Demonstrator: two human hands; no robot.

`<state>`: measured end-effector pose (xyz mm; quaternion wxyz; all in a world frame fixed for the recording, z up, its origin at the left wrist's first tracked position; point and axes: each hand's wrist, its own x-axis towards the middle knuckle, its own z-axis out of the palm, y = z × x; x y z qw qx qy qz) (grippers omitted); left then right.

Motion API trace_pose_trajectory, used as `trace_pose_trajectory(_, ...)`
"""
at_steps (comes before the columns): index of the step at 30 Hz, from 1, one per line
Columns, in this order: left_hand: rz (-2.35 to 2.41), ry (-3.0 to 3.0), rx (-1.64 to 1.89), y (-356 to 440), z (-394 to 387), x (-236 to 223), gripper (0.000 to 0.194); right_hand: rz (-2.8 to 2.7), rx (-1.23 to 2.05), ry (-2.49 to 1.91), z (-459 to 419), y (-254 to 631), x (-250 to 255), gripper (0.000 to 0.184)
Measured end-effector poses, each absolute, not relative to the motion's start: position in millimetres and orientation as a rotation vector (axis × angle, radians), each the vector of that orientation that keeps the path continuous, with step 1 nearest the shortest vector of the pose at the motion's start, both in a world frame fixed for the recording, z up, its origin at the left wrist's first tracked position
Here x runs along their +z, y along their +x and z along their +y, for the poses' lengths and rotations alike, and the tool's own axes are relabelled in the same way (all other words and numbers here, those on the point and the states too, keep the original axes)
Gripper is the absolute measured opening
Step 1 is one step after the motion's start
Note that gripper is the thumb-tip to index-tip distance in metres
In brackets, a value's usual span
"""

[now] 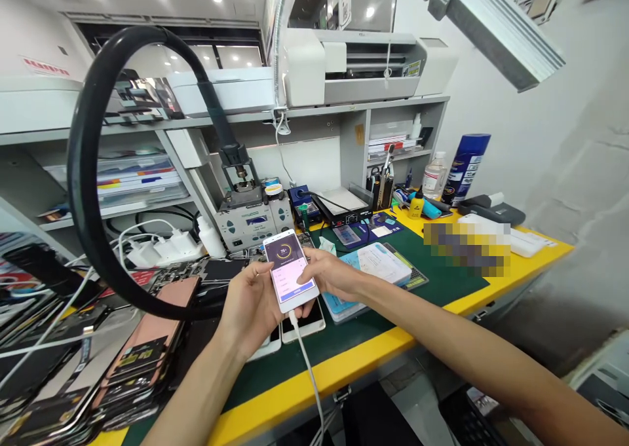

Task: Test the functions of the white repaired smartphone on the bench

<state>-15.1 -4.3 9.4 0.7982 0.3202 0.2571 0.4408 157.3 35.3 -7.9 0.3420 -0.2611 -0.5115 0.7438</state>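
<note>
A white smartphone (289,272) is held upright-tilted toward me, its screen lit with a round gauge at the top and a blue bar at the bottom. My left hand (253,308) wraps around its left side and back, the thumb at the left edge. On the right side my right hand (331,272) grips the phone, its thumb over the lower screen. A white charging cable (305,354) is plugged into the bottom end and hangs past the table edge. Beneath the hands lie other phones (309,325), partly hidden.
Stacked phone parts (152,341) cover the left side. A thick black hose (81,171) arches over a hot-air station (255,223). Light-blue boxes (378,262) sit on the green mat (442,282). Behind them stand a yellow bottle (416,205) and a blue spray can (466,167).
</note>
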Motion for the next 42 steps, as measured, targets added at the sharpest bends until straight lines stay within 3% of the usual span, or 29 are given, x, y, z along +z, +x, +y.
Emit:
trace_pose_trajectory(16, 0.601, 0.701, 0.929, -15.1, -4.2, 6.2, 0.054, -1.282, 1.910, -0.761, 22.7, 154.3, 2.7, 0.047)
trace_pose_trajectory(26, 0.642, 0.715, 0.936, -13.9, -5.1, 8.5, 0.058, -1.264, 1.896, -0.767, 22.6, 154.3, 1.7, 0.032)
trace_pose_trajectory(42, 0.538, 0.706, 0.917, -13.3, -4.2, 6.4, 0.053, -1.273, 1.936, -0.721, 22.6, 153.1, 2.0, 0.038)
